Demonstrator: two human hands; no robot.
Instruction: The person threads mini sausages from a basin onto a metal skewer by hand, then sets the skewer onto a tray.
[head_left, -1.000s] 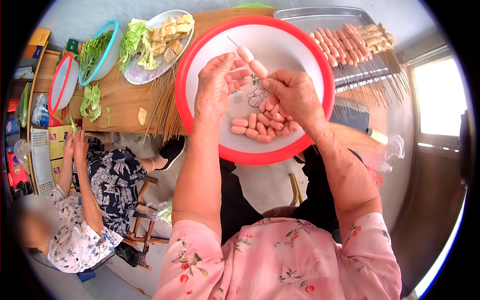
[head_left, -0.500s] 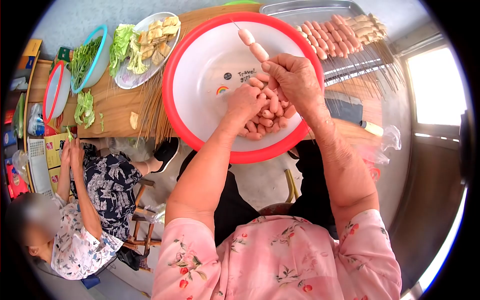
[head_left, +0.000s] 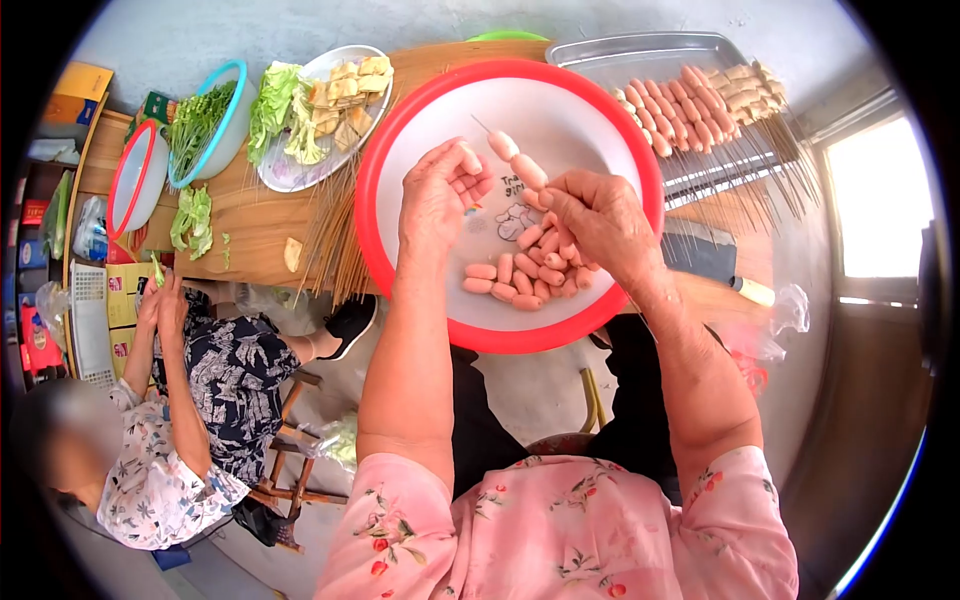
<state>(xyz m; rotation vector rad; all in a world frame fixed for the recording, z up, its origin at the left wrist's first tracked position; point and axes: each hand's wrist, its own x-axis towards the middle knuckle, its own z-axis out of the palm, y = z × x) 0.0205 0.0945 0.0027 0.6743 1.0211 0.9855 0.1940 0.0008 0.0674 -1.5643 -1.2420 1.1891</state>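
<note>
My right hand (head_left: 605,220) grips a thin skewer (head_left: 480,124), its bare tip pointing up and left. Two small sausages (head_left: 515,158) show threaded on it above my fingers, and my palm hides the lower part. Just left of the tip, my left hand (head_left: 440,190) is closed with what looks like one small sausage (head_left: 466,157) between thumb and fingers. Both hands are over a white basin (head_left: 420,270) with a red rim. Loose small sausages (head_left: 545,270) lie heaped in its lower right.
Behind right, a metal tray (head_left: 640,50) bears filled sausage skewers (head_left: 680,110). A knife (head_left: 715,258) lies below it. Bare skewers (head_left: 335,230) and a plate (head_left: 280,178) of greens and tofu-like pieces are left of the basin. A seated person (head_left: 200,400) handles greens at far left.
My left hand has lifted from the sausage heap, up and left towards the skewer tip. My right hand still holds the skewer. The whole view has shifted slightly.
</note>
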